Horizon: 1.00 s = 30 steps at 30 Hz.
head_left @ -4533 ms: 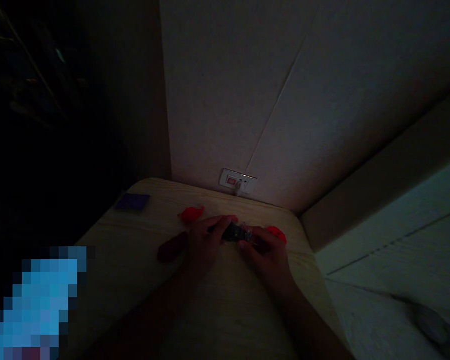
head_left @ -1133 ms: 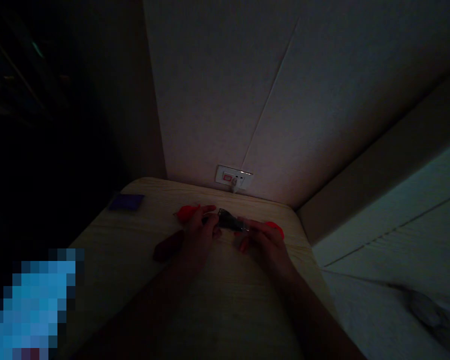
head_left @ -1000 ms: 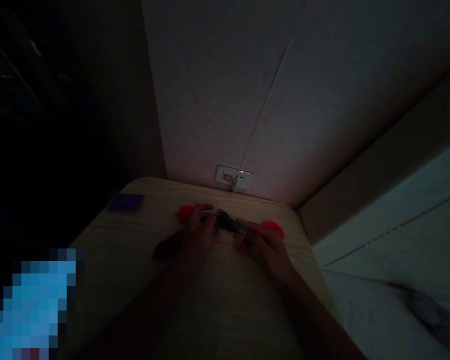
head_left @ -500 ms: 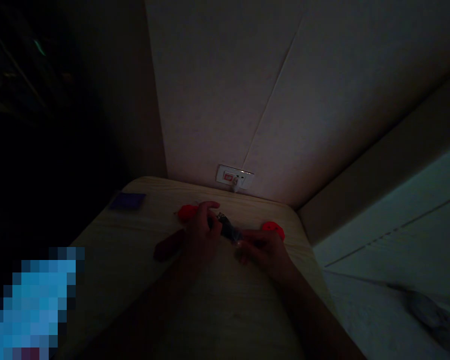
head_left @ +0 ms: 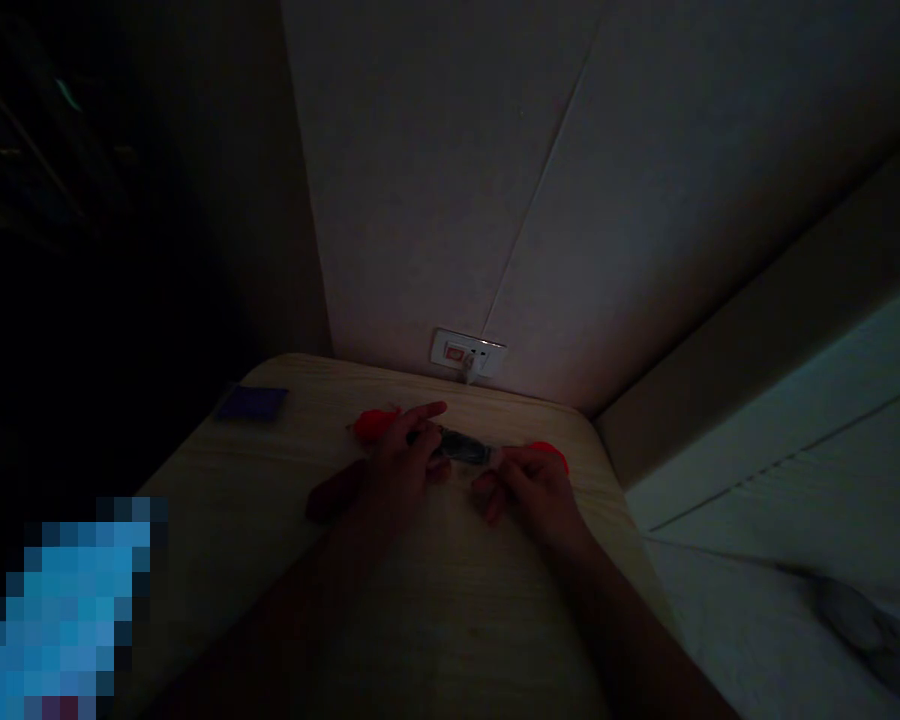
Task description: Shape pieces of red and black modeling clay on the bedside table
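Dim corner, pale wood counter (head_left: 465,580) against a wall (head_left: 420,200); wall socket (head_left: 469,353) taken as landmark. Nearer me than the socket, between my hands: dark packet (head_left: 465,447), apparently clear-wrapped. My left hand (head_left: 405,455) pinches its left end, one finger sticking out; my right hand (head_left: 536,490) nips the filmy right end. I judge it light and pliable, film probably slick and easily torn; surest hold is the body. Left of the socket, a red bundle (head_left: 373,425); right of it, a red piece (head_left: 549,455), each partly covered by a hand. Packet's contents and lettering lost in gloom; left end hidden under my fingers.
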### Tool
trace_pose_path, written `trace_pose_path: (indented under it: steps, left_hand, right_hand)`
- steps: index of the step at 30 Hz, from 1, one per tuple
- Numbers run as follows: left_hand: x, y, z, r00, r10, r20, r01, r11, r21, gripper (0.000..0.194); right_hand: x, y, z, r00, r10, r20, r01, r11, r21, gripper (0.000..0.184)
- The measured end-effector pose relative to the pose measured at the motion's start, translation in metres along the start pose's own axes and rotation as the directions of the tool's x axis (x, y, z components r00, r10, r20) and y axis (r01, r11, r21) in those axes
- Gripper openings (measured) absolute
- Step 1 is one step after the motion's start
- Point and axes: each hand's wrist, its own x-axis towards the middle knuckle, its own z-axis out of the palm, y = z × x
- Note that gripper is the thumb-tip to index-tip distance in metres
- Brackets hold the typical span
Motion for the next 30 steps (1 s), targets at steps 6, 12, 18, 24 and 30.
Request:
trace_pose_path:
  steps: [6, 12, 18, 24, 30]
  left_hand:
    - [0.001, -0.005, 0.0, 0.999, -0.008, -0.044, 0.008, 1.0, 0.006, 0.037]
    - [0.005, -0.015, -0.004, 0.988, -0.074, 0.138, 0.064, 0.995, 0.077, 0.04]
    - [0.002, -0.008, -0.006, 0.974, -0.04, 0.221, 0.018, 0.995, 0.1, 0.04]
    - [-0.005, 0.003, -0.003, 0.929, -0.196, 0.314, 0.225, 0.973, -0.057, 0.039]
    - [-0.008, 0.005, -0.007, 0.879, -0.254, 0.403, 0.361, 0.907, -0.216, 0.038]
  right_hand:
    - [-0.008, -0.003, 0.003, 0.993, -0.116, 0.015, 0.117, 0.982, -0.151, 0.033]
    - [-0.01, -0.008, 0.002, 0.953, -0.274, -0.129, 0.235, 0.938, -0.256, 0.03]
    - [-0.01, -0.009, 0.001, 0.941, -0.292, -0.171, 0.241, 0.933, -0.269, 0.025]
    - [-0.006, -0.007, 0.001, 0.961, -0.244, -0.13, 0.237, 0.969, -0.072, 0.027]
    - [-0.005, -0.008, 0.002, 0.976, -0.173, -0.132, 0.178, 0.984, 0.028, 0.031]
